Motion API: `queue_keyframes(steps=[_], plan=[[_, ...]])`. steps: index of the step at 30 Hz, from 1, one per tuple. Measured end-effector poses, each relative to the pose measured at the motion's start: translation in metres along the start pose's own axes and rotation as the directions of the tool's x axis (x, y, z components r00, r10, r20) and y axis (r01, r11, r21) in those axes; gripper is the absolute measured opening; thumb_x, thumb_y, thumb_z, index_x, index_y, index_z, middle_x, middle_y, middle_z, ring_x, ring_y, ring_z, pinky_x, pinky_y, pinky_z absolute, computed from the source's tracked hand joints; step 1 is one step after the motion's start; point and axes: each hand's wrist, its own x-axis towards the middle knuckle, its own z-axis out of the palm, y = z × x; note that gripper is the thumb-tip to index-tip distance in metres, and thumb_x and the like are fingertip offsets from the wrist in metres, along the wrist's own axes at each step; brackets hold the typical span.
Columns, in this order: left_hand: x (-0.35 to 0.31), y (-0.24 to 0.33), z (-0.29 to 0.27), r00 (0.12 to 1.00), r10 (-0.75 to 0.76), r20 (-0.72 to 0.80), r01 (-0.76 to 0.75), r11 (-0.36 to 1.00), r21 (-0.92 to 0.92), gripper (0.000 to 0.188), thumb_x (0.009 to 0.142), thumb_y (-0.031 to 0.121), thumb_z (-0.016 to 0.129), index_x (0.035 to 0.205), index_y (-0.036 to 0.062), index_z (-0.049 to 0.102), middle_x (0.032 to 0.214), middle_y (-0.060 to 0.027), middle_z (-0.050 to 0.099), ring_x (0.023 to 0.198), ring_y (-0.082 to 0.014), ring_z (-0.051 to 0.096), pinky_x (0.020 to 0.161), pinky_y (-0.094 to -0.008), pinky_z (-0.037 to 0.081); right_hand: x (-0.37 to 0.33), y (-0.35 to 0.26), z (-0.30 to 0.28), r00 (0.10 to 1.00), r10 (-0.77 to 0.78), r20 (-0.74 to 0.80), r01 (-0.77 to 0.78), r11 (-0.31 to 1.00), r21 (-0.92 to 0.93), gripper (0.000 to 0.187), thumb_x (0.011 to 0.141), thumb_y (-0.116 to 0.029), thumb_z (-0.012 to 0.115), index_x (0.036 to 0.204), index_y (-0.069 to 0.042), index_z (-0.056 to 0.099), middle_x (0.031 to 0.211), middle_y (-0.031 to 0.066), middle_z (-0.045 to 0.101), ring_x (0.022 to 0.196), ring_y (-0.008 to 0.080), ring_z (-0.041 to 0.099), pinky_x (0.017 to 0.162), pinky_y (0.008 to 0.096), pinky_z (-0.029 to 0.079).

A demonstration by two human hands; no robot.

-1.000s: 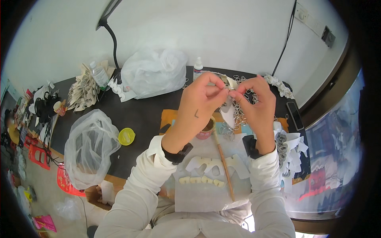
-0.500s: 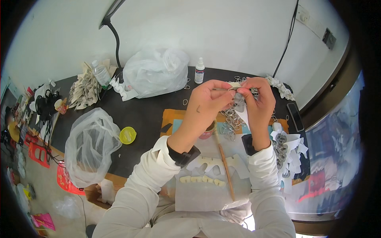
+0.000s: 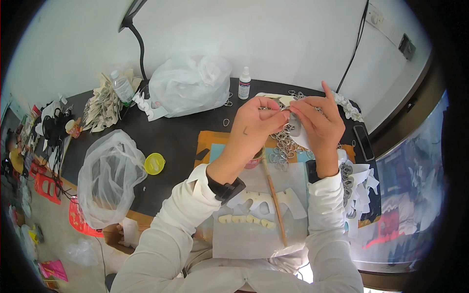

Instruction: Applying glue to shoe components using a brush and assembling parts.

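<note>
1. Two hands are raised over the black table (image 3: 181,139). The left hand (image 3: 254,128) has thumb and forefinger pinched together; the right hand (image 3: 320,122) has its fingers curled, the index finger sticking up. Between them they grip one white paper piece (image 3: 299,137) with a small grey metal clip (image 3: 294,128) at its top edge.
2. This piece sits just right of the picture's centre, at about 1 o'clock, above a heap of metal rings (image 3: 282,146), too many to count.
3. One wooden stick (image 3: 274,200) lies toward 6 o'clock across a white sheet (image 3: 254,234), beside one large white cut-out (image 3: 266,201) and a row of about five small cream pieces (image 3: 246,220).
4. Two clear plastic bags: one bulging (image 3: 188,88) at 11 o'clock, one slack (image 3: 110,176) at 8 o'clock.
5. One small white dropper bottle (image 3: 244,84) with a dark band label stands at 12 o'clock; one clear water bottle (image 3: 122,87) at 10 o'clock.
6. One yellow round lid (image 3: 154,163) at 9 o'clock.
7. One dark phone (image 3: 364,142) at 3 o'clock, beside a stack of white cut-outs (image 3: 359,188).
</note>
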Motion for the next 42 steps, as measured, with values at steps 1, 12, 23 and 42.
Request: queue_keyframes(steps=[1, 12, 23, 42], plan=[[-0.002, 0.002, 0.002, 1.0, 0.002, -0.003, -0.002, 1.0, 0.002, 0.023, 0.088, 0.007, 0.069, 0.103, 0.002, 0.051, 0.097, -0.0095, 0.07, 0.086, -0.0131, 0.066, 0.082, -0.0276, 0.055, 0.001, -0.001, 0.001, 1.0, -0.001, -0.001, 0.001, 1.0, 0.004, 0.019, 0.069, -0.003, 0.077, 0.087, -0.01, 0.075, 0.082, 0.0023, 0.063, 0.08, 0.0223, 0.065, 0.101, 0.0527, 0.047], [-0.006, -0.002, 0.002, 0.996, 0.083, -0.02, -0.085, 0.991, -0.102, 0.027, 0.091, 0.009, 0.066, 0.115, -0.0047, 0.065, 0.1, -0.01, 0.07, 0.087, -0.0154, 0.067, 0.082, -0.0264, 0.055, 0.001, -0.013, 0.009, 0.977, 0.201, -0.067, -0.192, 0.974, 0.124, 0.019, 0.069, -0.004, 0.079, 0.087, -0.012, 0.078, 0.079, 0.0013, 0.065, 0.081, 0.0196, 0.062, 0.094, 0.047, 0.052], [-0.014, 0.007, 0.008, 0.935, 0.352, -0.043, -0.318, 0.885, 0.339, 0.021, 0.084, 0.005, 0.071, 0.102, -0.0037, 0.071, 0.089, -0.0092, 0.072, 0.077, -0.0088, 0.064, 0.068, -0.0229, 0.052, 0.003, -0.021, 0.003, 0.833, 0.549, 0.075, -0.515, 0.718, 0.468, 0.032, 0.072, -0.003, 0.08, 0.102, -0.008, 0.071, 0.083, -0.0005, 0.058, 0.082, 0.0117, 0.055, 0.096, 0.0363, 0.044], [-0.016, 0.029, 0.001, 0.993, 0.096, -0.072, -0.087, 0.989, 0.118, 0.02, 0.084, 0.019, 0.077, 0.085, 0.0002, 0.072, 0.075, 0.0048, 0.052, 0.064, -0.0051, 0.044, 0.058, -0.022, 0.034, -0.004, -0.02, 0.0, 0.797, 0.452, 0.4, -0.589, 0.438, 0.679, 0.011, 0.085, -0.008, 0.074, 0.084, 0.0, 0.066, 0.085, -0.0011, 0.062, 0.08, 0.0064, 0.055, 0.07, 0.0223, 0.044]])
